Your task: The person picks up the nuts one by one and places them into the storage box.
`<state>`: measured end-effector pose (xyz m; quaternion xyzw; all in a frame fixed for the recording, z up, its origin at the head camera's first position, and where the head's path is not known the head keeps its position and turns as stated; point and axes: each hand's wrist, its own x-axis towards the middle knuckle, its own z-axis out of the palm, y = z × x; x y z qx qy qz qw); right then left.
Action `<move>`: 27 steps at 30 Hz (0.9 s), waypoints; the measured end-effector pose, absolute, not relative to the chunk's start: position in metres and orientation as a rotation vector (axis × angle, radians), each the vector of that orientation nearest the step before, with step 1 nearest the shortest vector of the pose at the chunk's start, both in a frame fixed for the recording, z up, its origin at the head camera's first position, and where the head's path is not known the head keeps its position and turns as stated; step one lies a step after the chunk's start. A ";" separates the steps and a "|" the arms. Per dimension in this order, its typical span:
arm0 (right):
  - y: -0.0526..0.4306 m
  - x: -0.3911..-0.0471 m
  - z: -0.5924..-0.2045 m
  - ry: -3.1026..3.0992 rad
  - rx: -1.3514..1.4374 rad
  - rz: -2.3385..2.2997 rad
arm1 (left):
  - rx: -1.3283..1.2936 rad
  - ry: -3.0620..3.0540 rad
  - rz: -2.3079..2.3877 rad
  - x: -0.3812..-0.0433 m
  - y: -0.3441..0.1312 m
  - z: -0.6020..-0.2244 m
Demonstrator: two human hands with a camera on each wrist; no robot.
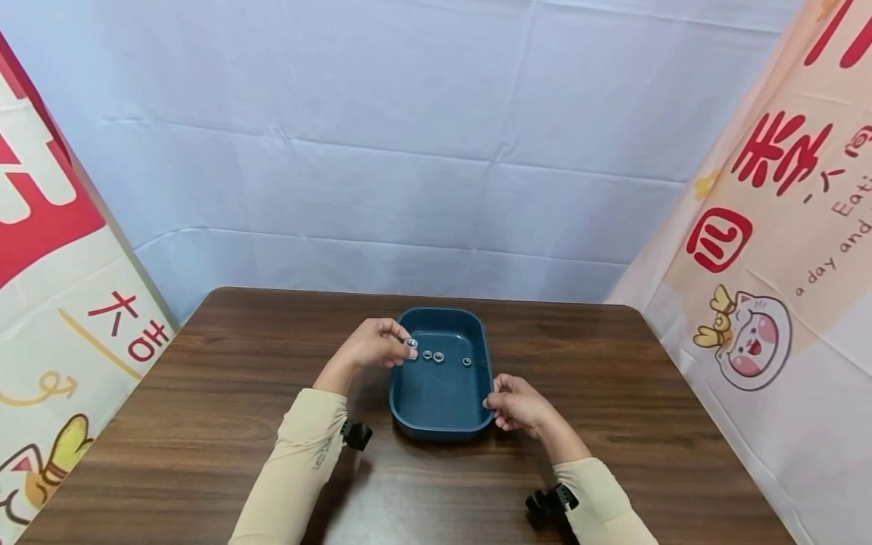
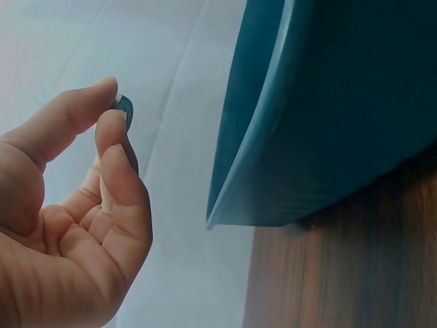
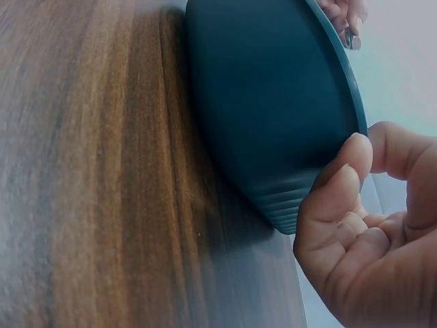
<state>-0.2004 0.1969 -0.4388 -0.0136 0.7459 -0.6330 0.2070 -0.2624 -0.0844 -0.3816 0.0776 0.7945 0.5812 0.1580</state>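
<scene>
Above the left side of a dark blue plastic tray (image 1: 441, 412), my left hand (image 1: 375, 347) pinches a shiny metal nut (image 1: 411, 343) between thumb and fingertips. In the left wrist view the nut (image 2: 123, 106) appears edge-on and partly covered by the fingers. At the tray's near right side, my right hand (image 1: 523, 405) grips the rim, its thumb and fingers on either side of the wall (image 3: 345, 89). Lying on the tray floor are a small nut (image 1: 427, 354), a larger nut (image 1: 439, 357) touching or close beside it, and another nut (image 1: 466, 362) farther right.
The tray stands on a dark wood-grain table (image 1: 259, 356), near its far edge. A pale cloth (image 1: 381, 151) hangs behind the table, with printed cloths (image 1: 763, 250) at both sides. Each wrist carries a small black camera (image 1: 356, 435).
</scene>
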 end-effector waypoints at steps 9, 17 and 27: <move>0.196 -0.203 -0.440 2.086 -0.020 -1.757 | 0.255 2.232 1.606 -0.277 -0.075 -0.378; 0.196 -0.203 -0.440 2.088 -0.007 -1.757 | 0.253 2.224 1.585 -0.287 -0.064 -0.375; 0.196 -0.202 -0.442 2.085 -0.018 -1.766 | 0.269 2.201 1.614 -0.292 -0.041 -0.380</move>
